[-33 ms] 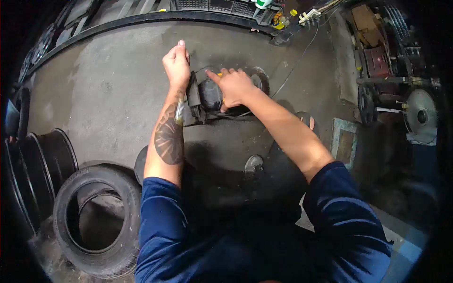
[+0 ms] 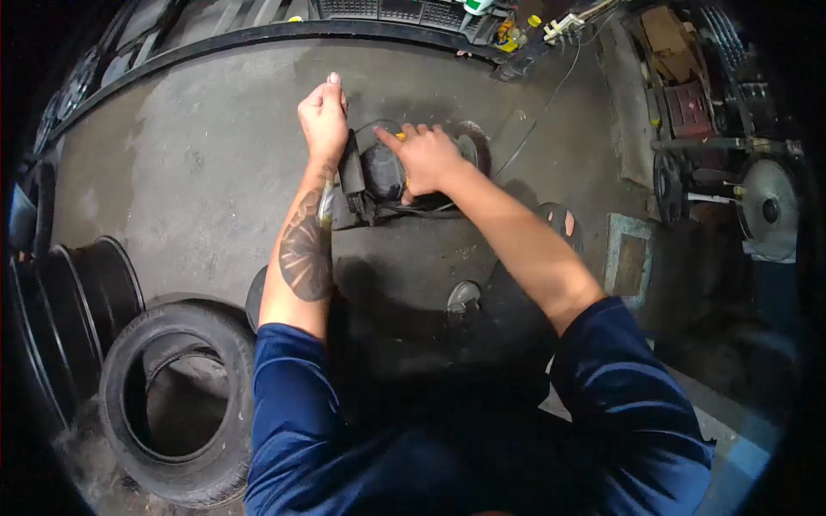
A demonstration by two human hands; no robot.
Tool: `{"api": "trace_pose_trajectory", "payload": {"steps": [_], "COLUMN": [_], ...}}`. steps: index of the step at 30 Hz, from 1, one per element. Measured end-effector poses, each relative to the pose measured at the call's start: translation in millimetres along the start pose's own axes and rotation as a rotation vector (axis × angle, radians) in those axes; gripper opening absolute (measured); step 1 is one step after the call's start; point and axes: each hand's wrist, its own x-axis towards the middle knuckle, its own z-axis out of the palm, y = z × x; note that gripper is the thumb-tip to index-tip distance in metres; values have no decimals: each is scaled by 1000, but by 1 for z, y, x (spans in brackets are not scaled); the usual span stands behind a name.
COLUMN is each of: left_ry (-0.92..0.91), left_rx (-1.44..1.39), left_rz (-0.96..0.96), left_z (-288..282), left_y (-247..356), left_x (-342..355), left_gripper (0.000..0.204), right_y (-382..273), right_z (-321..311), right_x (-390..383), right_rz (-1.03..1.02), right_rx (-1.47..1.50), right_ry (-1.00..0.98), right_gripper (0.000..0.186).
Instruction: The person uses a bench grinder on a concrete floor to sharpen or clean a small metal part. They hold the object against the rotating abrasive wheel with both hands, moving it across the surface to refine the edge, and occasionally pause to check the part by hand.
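A dark bench grinder (image 2: pixel 379 171) lies on the grey floor ahead of me, with a wire wheel (image 2: pixel 476 148) at its right end. My right hand (image 2: pixel 426 159) is laid over the grinder's housing, gripping it from above with the fingers spread and the thumb on the near side. My left hand (image 2: pixel 324 119) is closed in a fist at the grinder's left end, its thumb pointing away from me. What the left fingers hold, if anything, is hidden. A dark cable runs along the grinder's near side.
A tire (image 2: pixel 116 404) lies at lower left, beside black wheel rims (image 2: pixel 77 301). A metal rail (image 2: pixel 284 33) and a grey crate (image 2: pixel 396 10) border the far side. A power strip (image 2: pixel 564 28) sits far right. A round fan (image 2: pixel 768 209) stands at right.
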Motion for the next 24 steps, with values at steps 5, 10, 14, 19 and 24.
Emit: {"api": "trace_pose_trajectory", "payload": {"steps": [5,10,14,19,24], "left_ry": [-60,-114,-312,-657,-736], "left_rx": [-84,-144,185,630,1081], "left_rz": [-91,-180,-226,-197,27], "left_z": [4,9,25,47,70], "left_y": [27,36,29,10,12], "left_x": [-37,-72,-87,-136,-171], "left_gripper": [45,46,46,43,44], "right_y": [-15,-8,46,105,106], "right_z": [40,79,73,74,50], "right_x": [-59,-139,-139,-124,-127], "right_rz": [14,274,777,1000,559], "right_rx": [363,543,931,1812,2108], "right_ry": [663,608,716,528,430], "right_gripper": [56,20,28,35,22]}}
